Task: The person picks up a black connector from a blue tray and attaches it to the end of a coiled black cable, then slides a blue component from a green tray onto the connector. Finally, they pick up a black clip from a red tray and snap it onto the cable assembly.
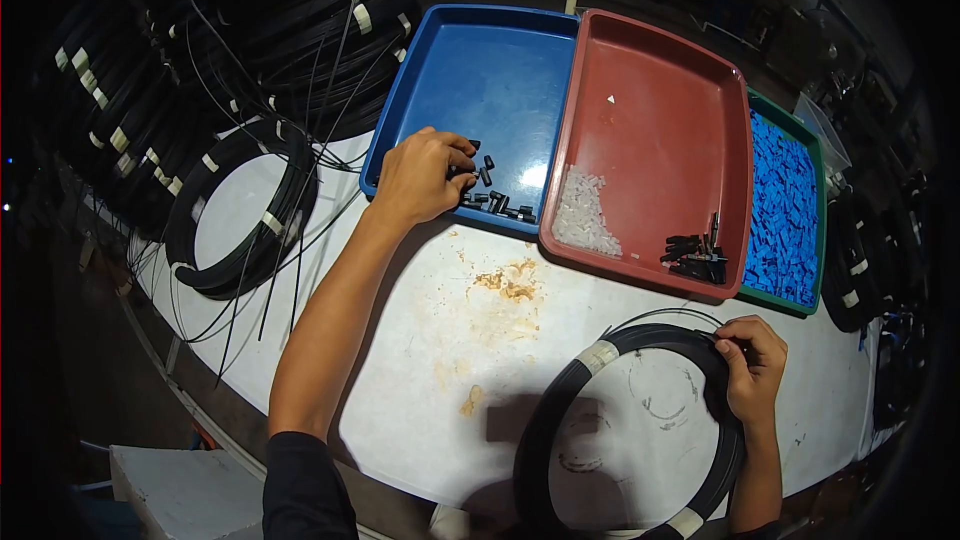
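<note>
My left hand [425, 175] reaches into the near left part of a blue tray [490, 60], its fingers curled down among small black cylindrical pieces [497, 204]. What lies between its fingertips is partly hidden. On the right, my right hand [755, 365] pinches the upper right side of a coil of black cable [560, 395], close to a loose cable end. White tape bands wrap the coil, which is cut off by the bottom of the view.
Beside the blue tray stands a red tray [655, 70] with small clear pieces [583, 215] and black connectors [697, 258]. A green tray [822, 210] holds many blue pieces. Another cable coil [240, 265] lies at the left, before tall stacks of coils [300, 50].
</note>
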{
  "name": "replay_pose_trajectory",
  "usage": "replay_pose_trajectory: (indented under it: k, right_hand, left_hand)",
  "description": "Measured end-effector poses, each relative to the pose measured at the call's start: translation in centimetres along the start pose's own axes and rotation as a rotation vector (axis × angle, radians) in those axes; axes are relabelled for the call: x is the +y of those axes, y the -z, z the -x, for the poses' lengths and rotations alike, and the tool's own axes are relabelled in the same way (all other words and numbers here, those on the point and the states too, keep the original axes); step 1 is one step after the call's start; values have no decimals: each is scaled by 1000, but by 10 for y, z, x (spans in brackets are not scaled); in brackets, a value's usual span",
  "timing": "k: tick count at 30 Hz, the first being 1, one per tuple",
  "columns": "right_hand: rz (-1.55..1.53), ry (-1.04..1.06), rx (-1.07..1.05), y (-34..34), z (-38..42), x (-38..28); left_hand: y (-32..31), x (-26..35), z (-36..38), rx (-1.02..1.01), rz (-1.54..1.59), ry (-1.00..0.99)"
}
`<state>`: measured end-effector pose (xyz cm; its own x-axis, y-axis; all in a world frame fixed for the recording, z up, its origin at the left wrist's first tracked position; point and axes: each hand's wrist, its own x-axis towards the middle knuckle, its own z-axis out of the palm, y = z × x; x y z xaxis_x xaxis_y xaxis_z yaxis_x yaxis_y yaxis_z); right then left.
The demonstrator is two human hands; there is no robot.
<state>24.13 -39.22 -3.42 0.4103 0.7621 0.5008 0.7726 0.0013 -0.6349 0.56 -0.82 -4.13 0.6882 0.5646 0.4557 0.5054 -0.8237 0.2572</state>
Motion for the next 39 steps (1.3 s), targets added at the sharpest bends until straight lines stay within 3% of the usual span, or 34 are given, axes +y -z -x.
replay_pose_trajectory:
  k: [10, 20, 24, 29, 32, 35, 39]
  right_hand:
    - [-13, 26, 15, -1, 1, 3]
    - [-143, -27, 57, 0, 0, 8]
    - [0, -49, -3, 13, -3, -2]
    - [-96, -204, 58, 14, 0, 9]
    - [-347, -260, 91, 7, 0, 10]
    - [-481, -152, 99, -1, 2, 12]
    - [-470, -159, 46, 4, 3, 12]
  left_hand:
    - [13, 12, 10, 38, 34, -5]
    - [16, 70, 30, 205, 821, 150]
    - [1, 107, 39, 212, 955, -9]
    - [-4, 170, 47, 25, 1164, -11]
    - [-26, 196, 47, -44, 1326, -29]
    - [-36, 212, 52, -97, 1279, -20]
    - [-39, 214, 60, -93, 1142, -70]
